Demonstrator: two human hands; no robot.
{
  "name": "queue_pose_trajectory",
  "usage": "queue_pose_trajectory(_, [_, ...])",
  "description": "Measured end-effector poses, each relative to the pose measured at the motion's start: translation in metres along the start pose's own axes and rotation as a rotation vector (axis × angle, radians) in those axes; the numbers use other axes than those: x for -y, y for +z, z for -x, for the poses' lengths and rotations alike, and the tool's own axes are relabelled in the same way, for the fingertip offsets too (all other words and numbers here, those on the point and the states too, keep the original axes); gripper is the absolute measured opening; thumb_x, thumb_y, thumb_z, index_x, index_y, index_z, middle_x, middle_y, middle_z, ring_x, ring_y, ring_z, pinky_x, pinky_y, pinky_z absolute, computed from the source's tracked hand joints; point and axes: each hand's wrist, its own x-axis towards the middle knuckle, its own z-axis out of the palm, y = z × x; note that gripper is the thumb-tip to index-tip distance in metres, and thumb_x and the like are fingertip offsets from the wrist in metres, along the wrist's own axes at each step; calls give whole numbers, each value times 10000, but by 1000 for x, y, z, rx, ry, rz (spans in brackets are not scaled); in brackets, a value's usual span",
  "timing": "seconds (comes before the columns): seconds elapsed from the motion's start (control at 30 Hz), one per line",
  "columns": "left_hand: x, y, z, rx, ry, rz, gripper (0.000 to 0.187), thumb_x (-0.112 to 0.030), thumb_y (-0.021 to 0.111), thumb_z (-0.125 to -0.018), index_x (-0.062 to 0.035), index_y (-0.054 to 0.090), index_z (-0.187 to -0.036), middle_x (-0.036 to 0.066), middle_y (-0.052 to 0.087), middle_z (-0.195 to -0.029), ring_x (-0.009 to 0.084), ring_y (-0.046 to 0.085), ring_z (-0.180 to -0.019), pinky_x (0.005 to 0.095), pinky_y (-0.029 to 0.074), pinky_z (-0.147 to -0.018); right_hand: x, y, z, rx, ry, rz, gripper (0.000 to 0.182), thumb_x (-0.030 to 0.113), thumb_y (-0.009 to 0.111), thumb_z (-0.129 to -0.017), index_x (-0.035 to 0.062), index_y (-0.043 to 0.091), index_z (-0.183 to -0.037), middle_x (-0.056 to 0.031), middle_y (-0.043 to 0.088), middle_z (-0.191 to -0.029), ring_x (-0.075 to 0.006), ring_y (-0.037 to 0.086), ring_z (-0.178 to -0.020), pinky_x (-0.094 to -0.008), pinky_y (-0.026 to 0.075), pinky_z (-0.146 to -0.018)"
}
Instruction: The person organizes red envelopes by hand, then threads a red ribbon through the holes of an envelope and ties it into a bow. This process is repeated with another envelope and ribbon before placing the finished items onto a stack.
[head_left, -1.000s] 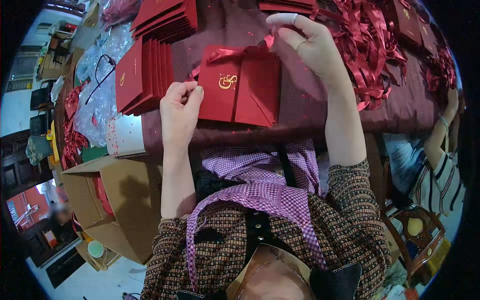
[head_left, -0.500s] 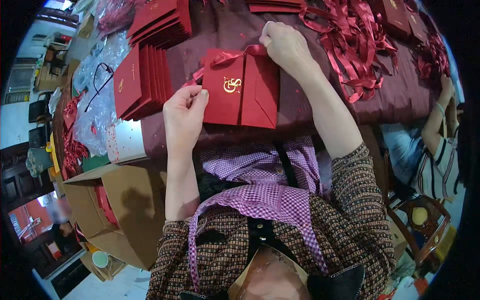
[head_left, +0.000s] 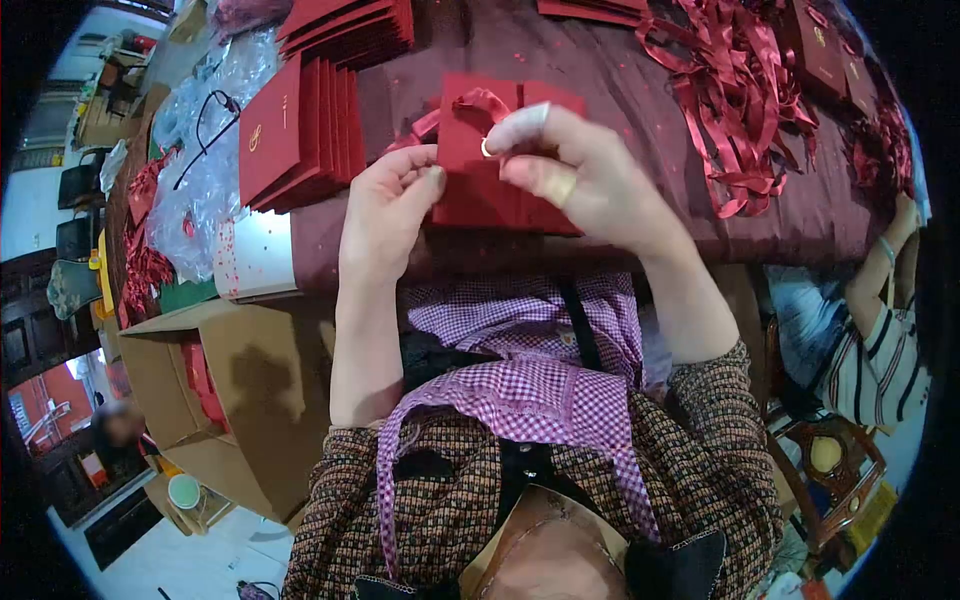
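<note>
A red card [head_left: 470,190] with a red ribbon [head_left: 484,102] across its upper part lies at the near edge of the dark red cloth. My left hand [head_left: 385,210] pinches the card's left edge between thumb and fingers. Over the card's right half is my right hand [head_left: 590,175], somewhat blurred, its thumb and index finger curved and apart, with nothing visible between them. The gold lettering seems hidden behind its fingers.
Folded red cards [head_left: 300,135] stand left of the card, beside glasses [head_left: 205,140] on clear plastic. Loose red ribbons [head_left: 730,110] lie at the right. An open cardboard box [head_left: 240,400] is at lower left. Another person's arm [head_left: 880,260] shows at far right.
My right hand has let go of the ribbon's upper right part and moved left and down over the card. My left hand stays at the card's left edge. The view has shifted slightly.
</note>
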Motion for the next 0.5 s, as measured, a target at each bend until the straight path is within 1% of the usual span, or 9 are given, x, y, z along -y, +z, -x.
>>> queue_pose_trajectory(0.07, [-3,3,4,76,-1,68,354,21,630,-835,66,553,-1178,19,594,-952,64,546,-837,190,465,-752,-1,8,6,1,134,167,195,11,614,-864,-16,584,-1054,-78,646,-989,-139,602,-941,-271,485,-837])
queue_pose_trajectory(0.1, [-6,1,7,109,-18,63,378,72,608,-810,58,564,-1185,55,621,-1018,94,564,-897,223,468,-820,-6,11,9,-38,107,158,155,-3,616,-850,-15,603,-1004,-92,657,-973,-143,612,-932,-277,490,-820])
queue_pose_trajectory(0.13, [-7,2,8,108,-21,62,378,72,608,-810,58,564,-1185,55,621,-1018,94,564,-897,223,468,-820,-11,15,10,-38,110,156,155,-3,616,-850,-15,603,-1004,-92,657,-973,-143,612,-932,-277,490,-820])
queue_pose_trajectory(0.2, [-9,5,10,89,-13,9,386,70,605,-807,61,562,-1190,60,625,-1008,99,573,-892,227,474,-811,-17,20,10,-177,2,164,127,8,636,-819,-18,602,-939,-148,638,-874,-258,640,-825,-332,508,-737])
queue_pose_trajectory(0.23, [-10,5,12,89,-16,9,386,70,605,-807,61,562,-1190,60,625,-1008,99,573,-892,227,474,-811,-19,21,11,-177,4,162,127,8,636,-819,-18,602,-939,-148,638,-874,-258,640,-825,-332,508,-737])
queue_pose_trajectory(0.3, [-13,7,13,96,-16,-15,380,63,602,-807,65,562,-1185,65,626,-997,101,579,-885,225,479,-799,-23,21,12,-182,-112,286,137,21,662,-784,-2,609,-907,-145,618,-850,-311,616,-822,-365,499,-738])
queue_pose_trajectory(0.33, [-15,7,13,97,-19,-15,380,63,602,-807,65,562,-1185,65,626,-997,101,579,-885,225,479,-799,-25,22,13,-183,-109,286,137,21,662,-784,-2,609,-907,-145,618,-850,-311,616,-822,-365,499,-738])
queue_pose_trajectory(0.4, [-17,9,14,124,-25,-17,387,61,623,-812,56,548,-1192,28,580,-973,77,548,-889,206,469,-801,-29,25,14,-239,-152,321,132,39,675,-764,8,603,-870,-137,602,-827,-325,597,-820,-386,485,-744])
queue_pose_trajectory(0.5, [-17,9,15,119,-17,-27,369,52,623,-817,55,551,-1179,31,579,-972,80,544,-882,211,467,-804,-26,27,15,-252,-178,358,122,47,682,-759,18,593,-837,-128,602,-812,-319,596,-812,-394,476,-754])
